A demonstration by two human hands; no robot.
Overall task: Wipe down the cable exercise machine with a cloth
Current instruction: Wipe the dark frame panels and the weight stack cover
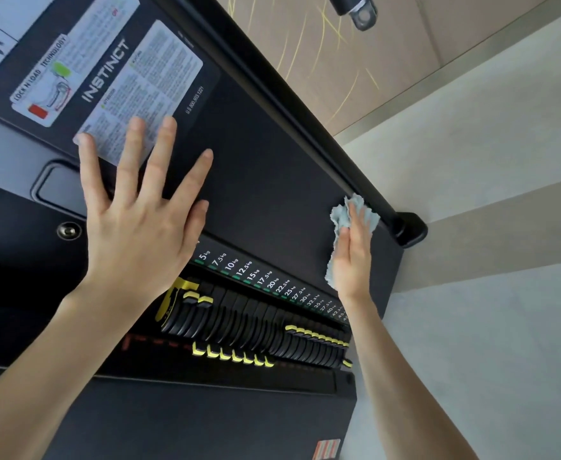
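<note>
The black front panel (265, 167) of the cable exercise machine fills the view, tilted, with white instruction stickers (146, 94) at the upper left. My left hand (139, 220) lies flat on the panel with its fingers spread, fingertips over the lower sticker. My right hand (352, 257) presses a crumpled pale blue cloth (340, 217) flat against the panel near its right edge, just beside the black side tube (305, 117). The cloth shows above and left of the fingers.
Below the hands runs the weight stack (255, 320) with yellow-tipped selector tabs and a kg scale from 5 upward. The tube ends in a black foot (411, 229). A pale wall (488, 194) lies to the right. A metal-eyed cylinder (355, 8) hangs at the top.
</note>
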